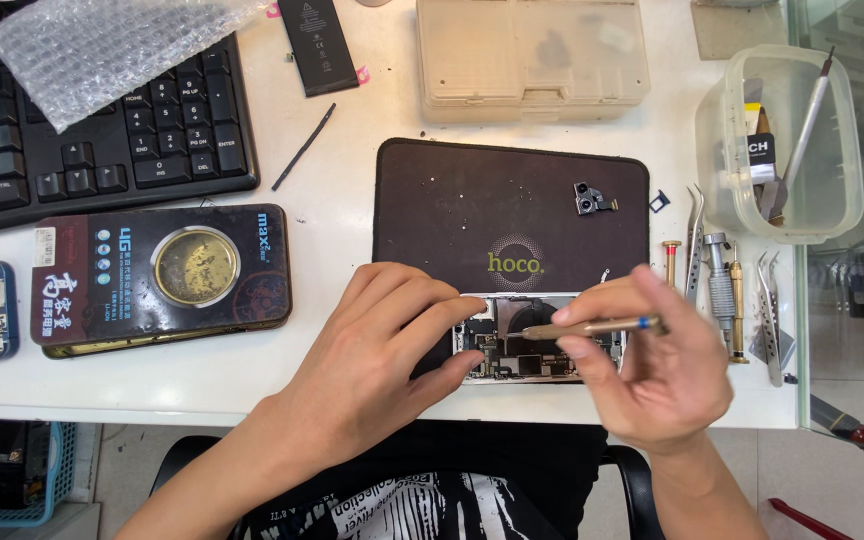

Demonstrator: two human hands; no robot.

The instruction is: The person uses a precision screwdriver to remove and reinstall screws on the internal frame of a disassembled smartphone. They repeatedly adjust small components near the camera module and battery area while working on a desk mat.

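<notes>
An opened phone (512,345) with its circuit boards showing lies on the near edge of a dark work mat (452,200). My left hand (377,350) rests on the phone's left side, thumb and fingers pinning it down. My right hand (642,365) grips a thin gold-coloured screwdriver (592,326) held level, its tip pointing left over the phone's upper middle. A small loose camera module (592,198) lies on the mat's far right.
Tweezers (694,240) and drivers (720,290) lie right of the mat, beside a clear plastic tub (832,215) of tools. A black keyboard (92,130), bubble wrap (102,45), a phone battery (318,45), a thin black pry stick (304,146) and a dark tin (82,290) sit left. A beige case (532,55) is behind.
</notes>
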